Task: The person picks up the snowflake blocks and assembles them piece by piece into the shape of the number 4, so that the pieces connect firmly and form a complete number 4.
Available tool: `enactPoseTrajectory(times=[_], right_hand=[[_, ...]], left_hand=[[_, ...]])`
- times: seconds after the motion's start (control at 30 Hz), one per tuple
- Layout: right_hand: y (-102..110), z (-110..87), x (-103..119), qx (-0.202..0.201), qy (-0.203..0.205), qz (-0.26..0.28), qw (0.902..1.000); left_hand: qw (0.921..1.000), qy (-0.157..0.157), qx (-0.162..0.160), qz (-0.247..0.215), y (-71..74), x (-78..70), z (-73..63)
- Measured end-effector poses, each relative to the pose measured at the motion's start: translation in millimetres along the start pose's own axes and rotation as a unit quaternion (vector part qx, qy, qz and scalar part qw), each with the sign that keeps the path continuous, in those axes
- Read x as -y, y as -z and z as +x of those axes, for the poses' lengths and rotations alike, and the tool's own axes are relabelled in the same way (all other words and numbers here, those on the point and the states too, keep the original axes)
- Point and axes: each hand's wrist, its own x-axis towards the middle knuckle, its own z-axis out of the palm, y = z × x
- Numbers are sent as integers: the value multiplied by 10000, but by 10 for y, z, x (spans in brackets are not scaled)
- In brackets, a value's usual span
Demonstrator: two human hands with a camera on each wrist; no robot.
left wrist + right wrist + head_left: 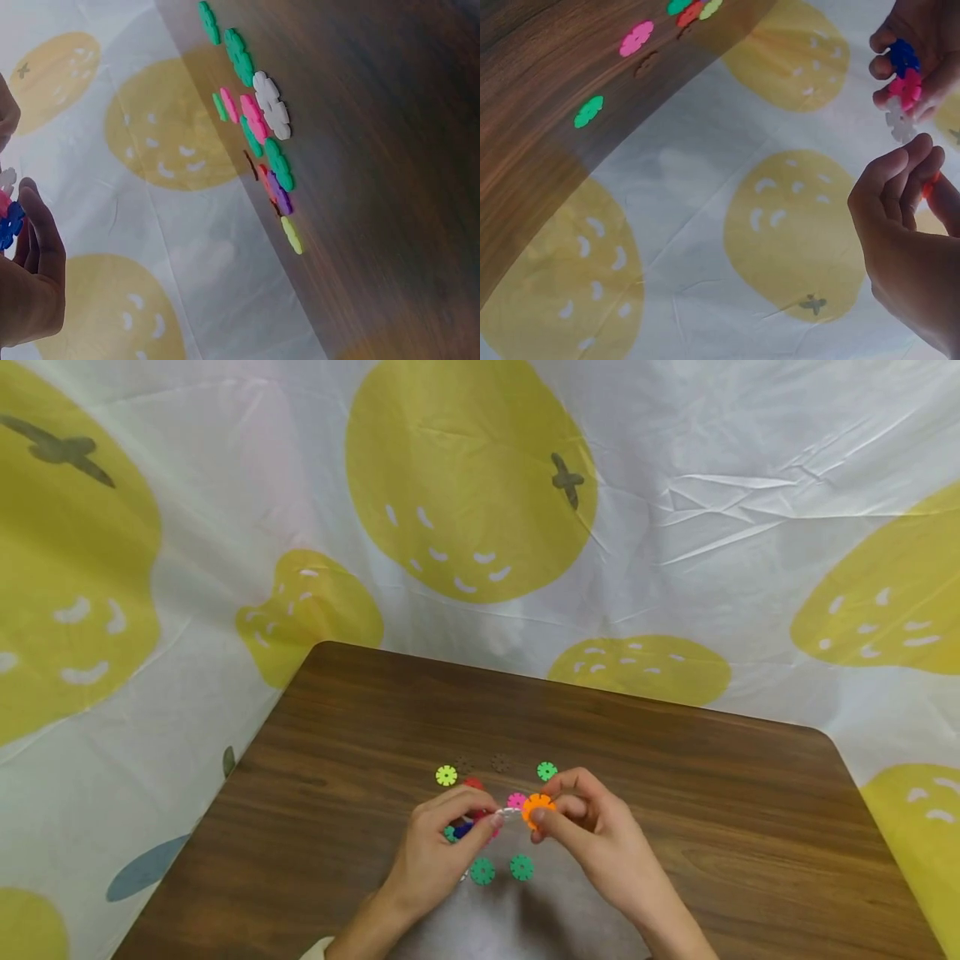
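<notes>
In the head view my left hand (435,847) pinches a short chain of flower-shaped plastic discs. The right wrist view shows its blue disc (904,58), pink disc (905,90) and white disc (900,124) joined in a row, the white one at the end toward my other hand. My right hand (596,822) pinches an orange notched disc (538,810) between thumb and fingers. White and orange edges nearly meet; whether they touch or interlock, I cannot tell. Both hands are above the table, and the fingers partly cover the chain.
Loose discs lie on the brown wooden table (360,727): a yellow one (446,775), a bright green one (547,771), a pink one (517,801), brown ones (500,763) and darker green ones (522,867). Behind the table hangs a fruit-patterned white cloth (465,627).
</notes>
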Motion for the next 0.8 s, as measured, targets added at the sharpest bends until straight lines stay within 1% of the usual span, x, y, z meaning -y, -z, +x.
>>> enactPoseTrajectory(times=[0.13,0.2,0.4,0.53,0.63,0.8], right_hand=[[-15,21,-6,-223,-24,-326,9992],[-22,28,-14,-300,-42,-482,9984],[-42,33,-35,-427,83,-916,9948],[-56,32,-35,-518,100,-1033,9932],[-67,35,-40,-500,37,-1086,9928],[-78,45,-44,-414,-115,-946,9946]], left_hand=[[10000,-61,7,-7,-6,-1,0],[9999,-143,-12,10,-9,0,2],[9995,-313,-42,9,-16,-11,18],[9993,-370,-50,11,-16,-10,22],[9992,-405,-48,12,-15,-6,24],[9989,-473,-54,50,-15,5,25]])
